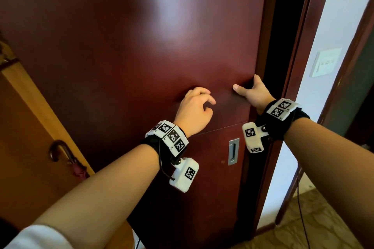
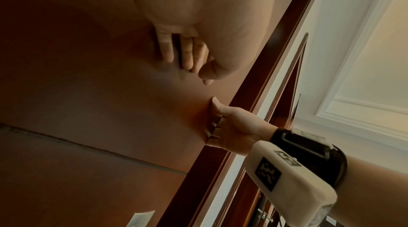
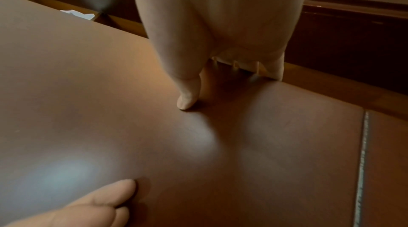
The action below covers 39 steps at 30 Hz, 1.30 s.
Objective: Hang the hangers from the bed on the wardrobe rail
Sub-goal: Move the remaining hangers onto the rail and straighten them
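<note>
A dark red-brown wardrobe door (image 1: 131, 46) fills the head view. My right hand (image 1: 251, 93) holds its right edge: the fingers curl round behind the edge and the thumb (image 3: 187, 98) lies on the front face. My left hand (image 1: 195, 107) is just to the left, empty, with its fingertips (image 2: 183, 51) touching the door's face (image 2: 88, 91). The left wrist view also shows the right hand (image 2: 232, 126) on the edge. No hanger, bed or rail shows plainly in any view.
A metal recessed handle (image 1: 233, 151) sits in the lower door panel. Right of the door is a dark gap (image 1: 283, 26), then a frame and a white wall with a switch plate (image 1: 325, 62). At left, an umbrella (image 1: 66, 157) hangs against lighter wood.
</note>
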Tool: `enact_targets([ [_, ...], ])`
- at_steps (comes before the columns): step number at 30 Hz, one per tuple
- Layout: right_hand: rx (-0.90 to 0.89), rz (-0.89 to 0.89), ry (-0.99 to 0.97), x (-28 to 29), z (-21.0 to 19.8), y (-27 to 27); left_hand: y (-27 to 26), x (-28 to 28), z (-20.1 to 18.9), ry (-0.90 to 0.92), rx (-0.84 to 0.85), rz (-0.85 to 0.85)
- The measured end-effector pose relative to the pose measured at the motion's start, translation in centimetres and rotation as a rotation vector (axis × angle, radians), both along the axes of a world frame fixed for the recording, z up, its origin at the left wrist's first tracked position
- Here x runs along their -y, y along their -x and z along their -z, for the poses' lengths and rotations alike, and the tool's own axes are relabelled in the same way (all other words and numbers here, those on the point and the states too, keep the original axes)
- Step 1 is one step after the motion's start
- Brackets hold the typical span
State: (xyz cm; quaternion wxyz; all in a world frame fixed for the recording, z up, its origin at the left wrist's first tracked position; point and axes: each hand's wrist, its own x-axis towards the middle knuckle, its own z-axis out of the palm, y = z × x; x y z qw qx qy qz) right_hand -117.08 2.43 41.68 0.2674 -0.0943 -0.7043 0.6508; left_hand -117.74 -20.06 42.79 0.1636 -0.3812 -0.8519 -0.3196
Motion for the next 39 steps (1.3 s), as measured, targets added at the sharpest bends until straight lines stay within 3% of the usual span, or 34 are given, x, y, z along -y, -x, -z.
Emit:
enact_targets([
  [39, 0.139, -0.070, -0.045, 9.5, 0.0, 2.2, 0.0, 9.1, -1.2, -0.137, 0.052, -0.162],
])
